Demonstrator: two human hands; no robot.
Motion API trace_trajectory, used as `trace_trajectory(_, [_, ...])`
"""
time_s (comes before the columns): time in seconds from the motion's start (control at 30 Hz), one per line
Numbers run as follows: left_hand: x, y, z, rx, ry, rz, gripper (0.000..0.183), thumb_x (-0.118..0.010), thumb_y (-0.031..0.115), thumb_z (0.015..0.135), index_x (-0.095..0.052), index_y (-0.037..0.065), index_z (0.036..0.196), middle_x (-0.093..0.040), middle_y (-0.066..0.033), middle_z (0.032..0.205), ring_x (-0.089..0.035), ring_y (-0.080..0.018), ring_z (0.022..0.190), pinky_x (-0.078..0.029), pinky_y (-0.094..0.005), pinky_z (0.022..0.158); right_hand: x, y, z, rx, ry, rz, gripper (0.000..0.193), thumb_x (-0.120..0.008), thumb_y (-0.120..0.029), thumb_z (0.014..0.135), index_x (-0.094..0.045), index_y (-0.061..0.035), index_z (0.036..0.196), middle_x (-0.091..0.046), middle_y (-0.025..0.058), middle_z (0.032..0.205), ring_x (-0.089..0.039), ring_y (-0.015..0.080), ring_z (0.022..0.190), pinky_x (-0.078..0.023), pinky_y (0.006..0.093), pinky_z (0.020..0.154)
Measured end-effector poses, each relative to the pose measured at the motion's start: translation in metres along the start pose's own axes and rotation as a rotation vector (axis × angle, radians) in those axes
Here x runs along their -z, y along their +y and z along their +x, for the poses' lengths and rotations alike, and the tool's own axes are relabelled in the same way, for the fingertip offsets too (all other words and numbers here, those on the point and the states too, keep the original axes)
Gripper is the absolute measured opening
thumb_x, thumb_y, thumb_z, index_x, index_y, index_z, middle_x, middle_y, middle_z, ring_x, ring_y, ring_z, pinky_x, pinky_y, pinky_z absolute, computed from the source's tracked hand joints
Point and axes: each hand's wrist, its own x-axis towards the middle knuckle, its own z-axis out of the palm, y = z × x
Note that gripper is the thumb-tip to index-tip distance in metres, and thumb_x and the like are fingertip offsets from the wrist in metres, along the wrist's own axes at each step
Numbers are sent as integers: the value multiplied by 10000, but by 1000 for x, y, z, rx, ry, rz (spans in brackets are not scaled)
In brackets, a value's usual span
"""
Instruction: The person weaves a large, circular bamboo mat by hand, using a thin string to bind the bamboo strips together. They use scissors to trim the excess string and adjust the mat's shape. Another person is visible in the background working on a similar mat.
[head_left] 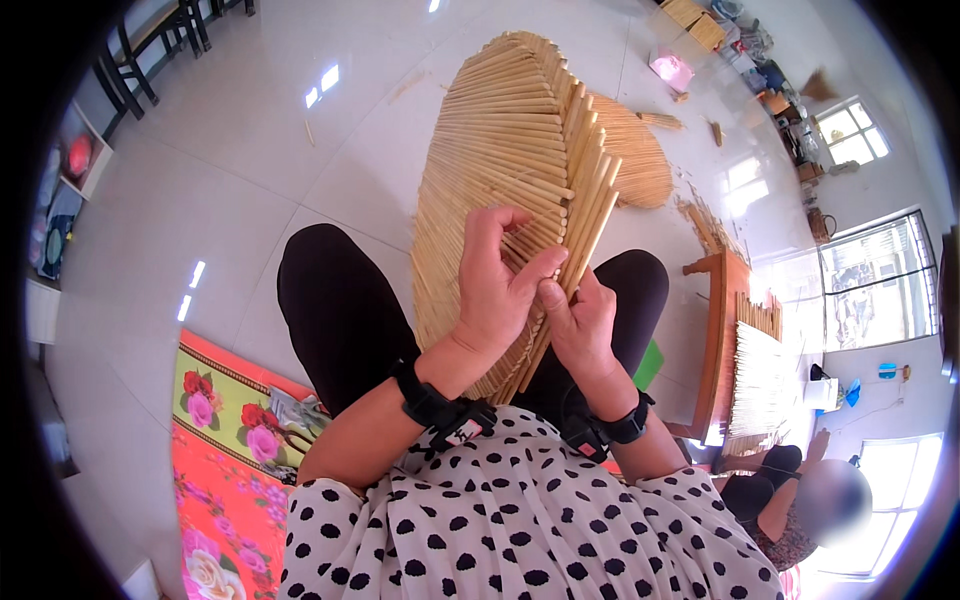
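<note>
A large oval mat of pale woven reed stalks (pixel 490 130) leans upright across my lap, its stalks slanting to a braided ridge along the right side. My left hand (pixel 500 265) lies against the woven face, thumb pressed to the ridge and fingers curled over the stalks. At the right edge, my right hand (pixel 580 320) pinches the loose ends of several stalks (pixel 592 225) between thumb and fingers. Both thumbs nearly meet at the ridge. The fingertips of my right hand are partly hidden behind the stalks. Black straps circle both wrists.
Behind the mat, another woven oval piece (pixel 640 155) lies on the tiled floor, with loose stalk scraps (pixel 705 220) near it. A wooden bench (pixel 722 330) bearing stalks stands at right, with another person (pixel 780 500) beyond. A floral cloth (pixel 225 480) lies at left, with scissors (pixel 298 438).
</note>
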Motion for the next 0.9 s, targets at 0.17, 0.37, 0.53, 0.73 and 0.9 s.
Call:
trace_trajectory(0.17, [-7, -9, -5, -118, 121, -111, 272, -692, 108, 828, -566, 15, 1051, -485, -131, 968, -507, -261, 891, -432, -335, 794, -1, -3, 3, 10, 0, 34, 309, -679, -208, 883, -608, 26, 1072, -670, 126, 725, -667, 165, 637, -521, 299, 609])
trace_trajectory(0.37, [-2, -6, -6, -106, -4, -101, 257, -648, 72, 849, -563, 12, 1084, -505, -164, 1029, -532, -320, 960, -443, -356, 839, 20, -14, 27, -24, 12, 34, 350, -710, -192, 834, -603, 21, 1090, -702, 132, 813, -692, 189, 712, -539, 302, 661])
trace_trajectory(0.53, [0, -1, -13, -112, -95, -65, 356, -633, 90, 858, -542, -20, 1184, -508, -209, 1199, -521, -382, 1119, -435, -387, 949, 22, -19, 34, -27, 82, -80, 389, -716, -167, 811, -574, 17, 1123, -707, 166, 880, -716, 274, 790, -550, 339, 698])
trace_trajectory(0.73, [-12, -10, -37, -305, -225, 88, 642, -629, 233, 883, -384, -97, 1377, -351, -303, 1409, -390, -465, 1293, -344, -437, 1088, 27, -18, 33, 22, 108, -81, 366, -682, -162, 837, -568, 33, 1124, -704, 168, 850, -716, 264, 759, -547, 327, 682])
trace_trajectory(0.9, [-15, -13, -42, -302, -288, 198, 791, -670, 318, 853, -311, -121, 1404, -288, -330, 1441, -312, -487, 1340, -297, -482, 1113, 25, -19, 29, -11, 120, -56, 364, -641, -204, 881, -568, 59, 1121, -698, 164, 885, -692, 228, 800, -533, 321, 718])
